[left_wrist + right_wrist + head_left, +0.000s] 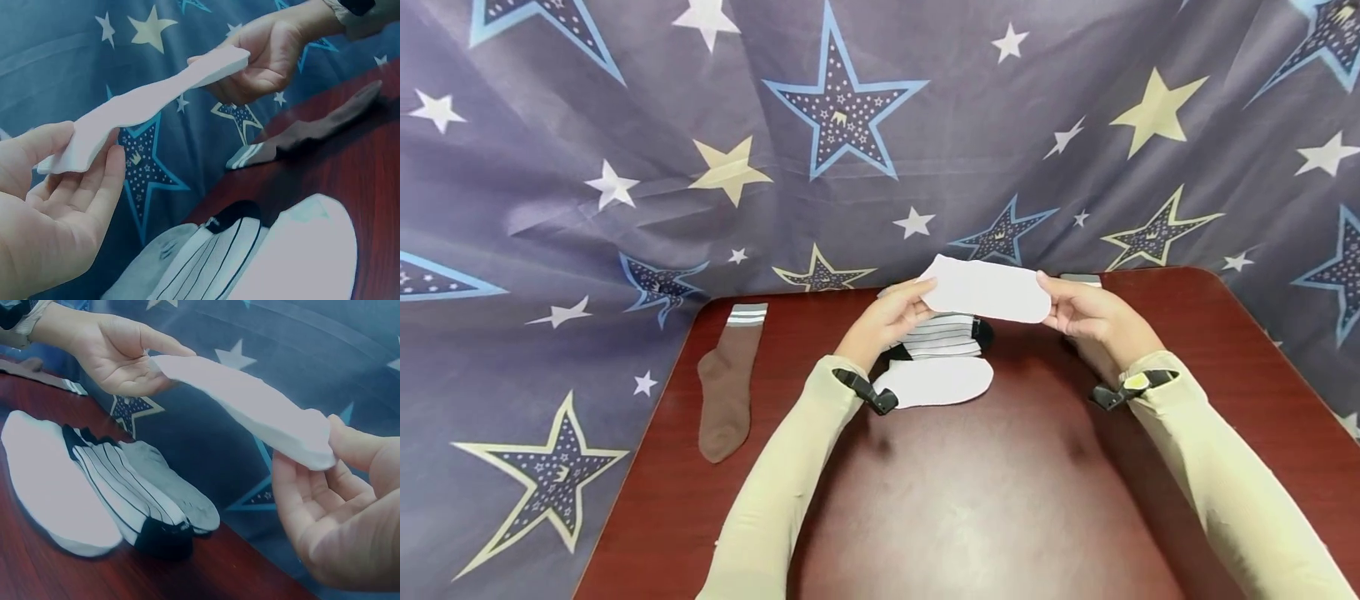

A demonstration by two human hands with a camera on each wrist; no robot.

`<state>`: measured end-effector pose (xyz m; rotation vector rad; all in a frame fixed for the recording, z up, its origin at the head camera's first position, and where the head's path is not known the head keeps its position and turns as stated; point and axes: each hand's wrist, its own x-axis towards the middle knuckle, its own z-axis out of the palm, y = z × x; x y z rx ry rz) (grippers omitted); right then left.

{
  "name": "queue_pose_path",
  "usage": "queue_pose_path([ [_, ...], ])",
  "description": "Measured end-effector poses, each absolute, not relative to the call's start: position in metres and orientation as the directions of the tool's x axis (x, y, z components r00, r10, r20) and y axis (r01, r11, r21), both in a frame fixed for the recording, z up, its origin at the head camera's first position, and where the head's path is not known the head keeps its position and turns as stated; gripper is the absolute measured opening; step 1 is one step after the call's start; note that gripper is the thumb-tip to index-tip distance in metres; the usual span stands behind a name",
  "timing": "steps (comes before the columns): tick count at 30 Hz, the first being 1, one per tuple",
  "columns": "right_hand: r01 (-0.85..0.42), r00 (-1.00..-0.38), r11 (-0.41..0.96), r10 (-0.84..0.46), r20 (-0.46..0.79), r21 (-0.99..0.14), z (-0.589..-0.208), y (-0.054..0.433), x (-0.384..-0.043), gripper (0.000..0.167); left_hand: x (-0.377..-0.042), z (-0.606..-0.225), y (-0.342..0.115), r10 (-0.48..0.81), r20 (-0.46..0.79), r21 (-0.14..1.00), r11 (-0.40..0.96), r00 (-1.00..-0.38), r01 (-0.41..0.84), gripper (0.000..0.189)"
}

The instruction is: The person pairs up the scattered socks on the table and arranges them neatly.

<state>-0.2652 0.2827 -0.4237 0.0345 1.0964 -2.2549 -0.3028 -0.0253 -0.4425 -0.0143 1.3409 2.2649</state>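
Observation:
A white ankle sock (988,290) is stretched level in the air between both hands. My left hand (889,318) pinches one end of it between thumb and fingers. At the other end, my right hand (1090,312) pinches the sock the same way. Below them on the table lies a second white sock (936,382), flat. Beside that one is a striped black-and-white sock (128,481), and next to it a grey sock (172,484), clearest in the right wrist view.
A brown sock (726,392) with white-striped grey cuff lies at the left of the red-brown table (970,517). Another brown sock (1093,354) lies partly hidden behind my right hand. A star-patterned cloth (647,125) hangs behind the table.

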Motion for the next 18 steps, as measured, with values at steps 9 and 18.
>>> queue_pose_path([
  [9,0.527,-0.788,-0.383,-0.555,-0.267,-0.759,-0.41,0.25,-0.267,0.033,-0.291,-0.428,-0.062,0.396,-0.26,0.897,-0.239,-0.881,-0.372,0.037],
  [18,0.56,-0.759,-0.274,-0.549,-0.351,-0.782,-0.408,0.218,-0.26,0.034,-0.278,-0.43,-0.1,0.352,-0.308,0.915,-0.146,-0.884,-0.377,0.03],
])
